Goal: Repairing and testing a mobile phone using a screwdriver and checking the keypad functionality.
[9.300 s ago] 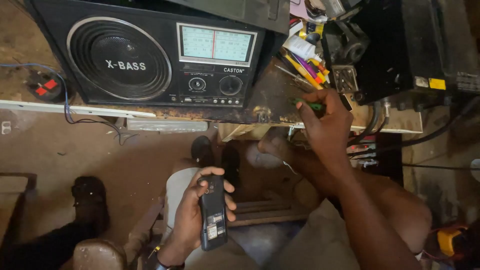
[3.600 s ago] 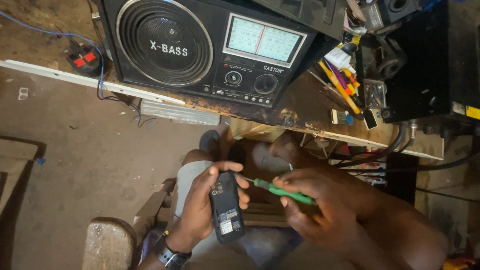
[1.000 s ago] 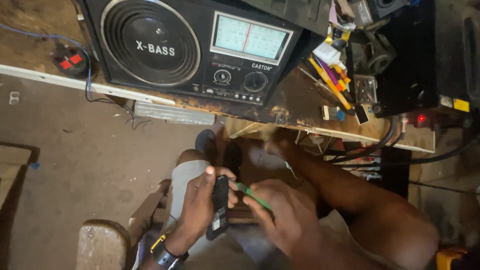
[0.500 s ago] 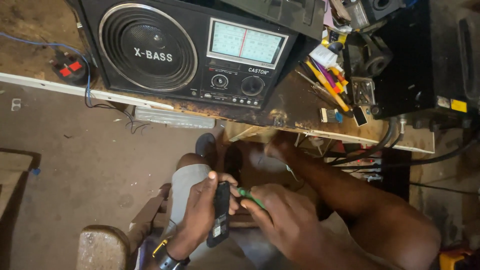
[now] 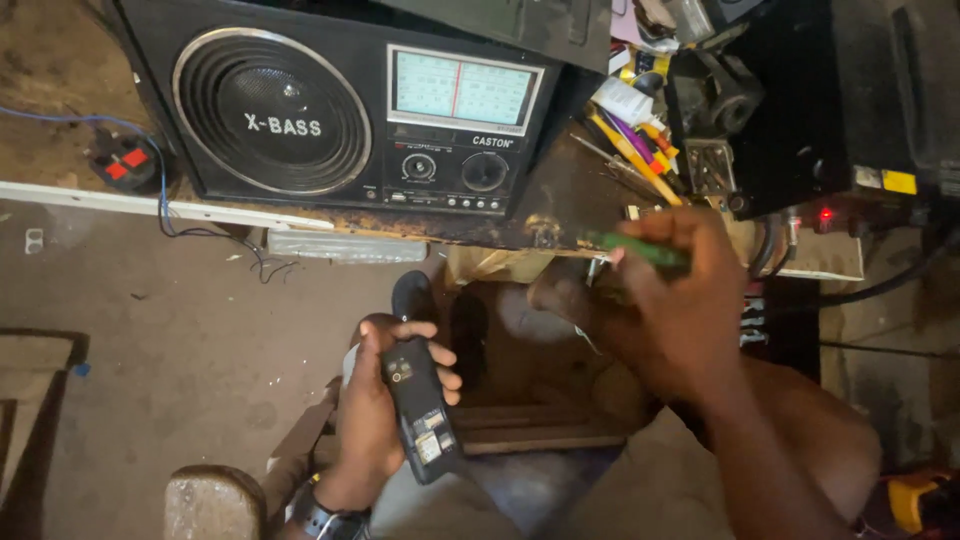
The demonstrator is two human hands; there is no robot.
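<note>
My left hand (image 5: 372, 410) grips a small black mobile phone (image 5: 418, 405) with its back facing up, held low over my lap. My right hand (image 5: 675, 300) is raised toward the workbench edge and holds a green-handled screwdriver (image 5: 640, 249) that points left. The screwdriver is well apart from the phone. A dark watch sits on my left wrist.
A large black radio (image 5: 350, 105) with a round speaker stands on the worn wooden workbench (image 5: 560, 205). Several pens and tools (image 5: 640, 140) lie beside black equipment (image 5: 830, 100) at the right. A plug and blue cable (image 5: 125, 165) lie at the left. A wooden stool (image 5: 210, 500) stands below.
My right hand has lifted the screwdriver away from the phone and up toward the bench edge. My left hand has turned the phone so its back faces up.
</note>
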